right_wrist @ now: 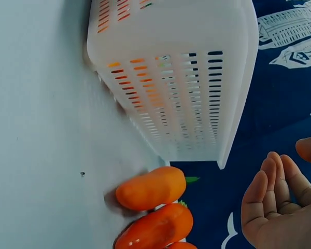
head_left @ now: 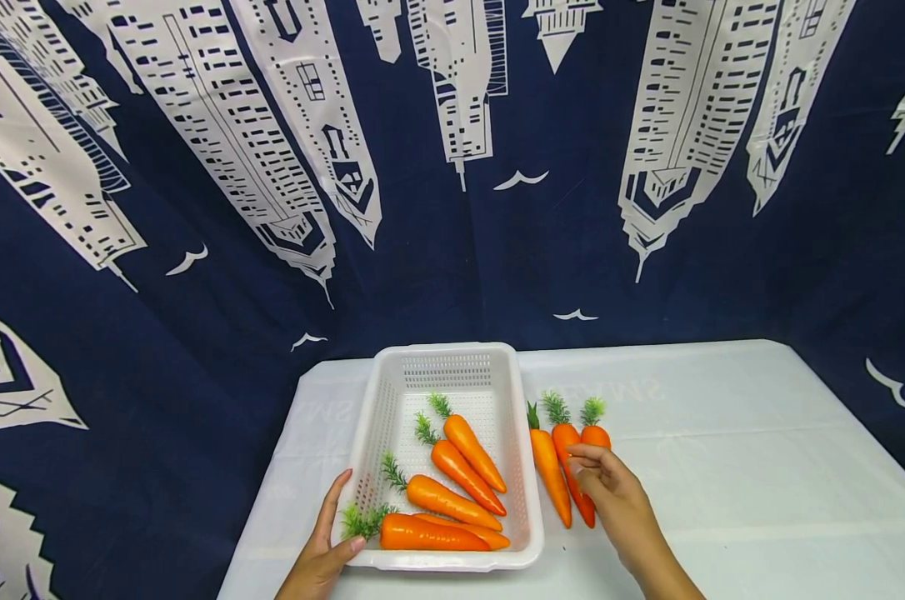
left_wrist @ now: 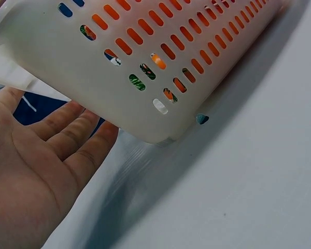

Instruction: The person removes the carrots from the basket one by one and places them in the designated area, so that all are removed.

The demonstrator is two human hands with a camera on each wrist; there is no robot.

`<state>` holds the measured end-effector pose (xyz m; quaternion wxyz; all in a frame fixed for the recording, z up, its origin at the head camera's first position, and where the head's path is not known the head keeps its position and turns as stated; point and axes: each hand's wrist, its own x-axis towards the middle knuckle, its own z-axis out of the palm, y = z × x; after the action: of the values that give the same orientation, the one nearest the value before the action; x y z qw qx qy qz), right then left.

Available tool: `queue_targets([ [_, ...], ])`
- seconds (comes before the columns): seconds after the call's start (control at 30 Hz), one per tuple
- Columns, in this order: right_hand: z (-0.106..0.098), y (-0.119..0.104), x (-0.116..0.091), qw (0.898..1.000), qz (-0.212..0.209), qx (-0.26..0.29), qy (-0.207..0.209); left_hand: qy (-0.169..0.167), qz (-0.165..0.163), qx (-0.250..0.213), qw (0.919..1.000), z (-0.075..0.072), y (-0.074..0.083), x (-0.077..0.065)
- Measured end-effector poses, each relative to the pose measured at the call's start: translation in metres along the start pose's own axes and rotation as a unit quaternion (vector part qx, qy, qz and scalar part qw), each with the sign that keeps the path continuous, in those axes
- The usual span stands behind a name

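A white plastic basket [head_left: 527,500] stands on the table with several orange carrots [head_left: 460,467], green tops on, lying inside. My left hand [head_left: 323,546] holds the basket's near left corner, thumb at the rim and fingers along the outer side. In the left wrist view its fingers [left_wrist: 88,155] reach the perforated wall. Three more carrots [head_left: 550,479] lie side by side just right of the basket. Over the rightmost one is my right hand [head_left: 613,496], fingers loosely bent and holding nothing; it hides much of that carrot. The right wrist view shows the hand [right_wrist: 282,207] beyond the carrot tops.
A white cover lies over the table [head_left: 760,467], which extends to the right of the carrots. Behind it hangs a dark blue cloth [head_left: 452,275] printed with white buildings and birds. The table's left edge runs close beside the basket.
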<state>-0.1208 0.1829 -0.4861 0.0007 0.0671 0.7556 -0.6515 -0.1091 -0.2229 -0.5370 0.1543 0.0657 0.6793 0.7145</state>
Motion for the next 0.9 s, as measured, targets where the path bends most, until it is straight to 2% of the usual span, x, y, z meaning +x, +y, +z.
queue_targets([
  [0.2, 0.008, -0.005, -0.004, 1.000, -0.016, 0.009, -0.016, 0.003, 0.003, -0.004, 1.0000, 0.000, 0.000, 0.001],
  [0.47, 0.021, -0.010, -0.009, 0.998, -0.031, 0.026, -0.044, -0.022, 0.006, -0.028, 0.9993, -0.002, -0.002, 0.000],
  [0.63, 0.029, -0.011, -0.010, 0.997, -0.047, 0.029, -0.059, -0.024, 0.014, -0.028, 0.9992, -0.004, -0.004, 0.001],
  [0.9, 0.039, -0.012, -0.012, 0.994, -0.074, 0.004, -0.085, -0.028, 0.023, -0.027, 0.9990, -0.005, -0.005, 0.001],
])
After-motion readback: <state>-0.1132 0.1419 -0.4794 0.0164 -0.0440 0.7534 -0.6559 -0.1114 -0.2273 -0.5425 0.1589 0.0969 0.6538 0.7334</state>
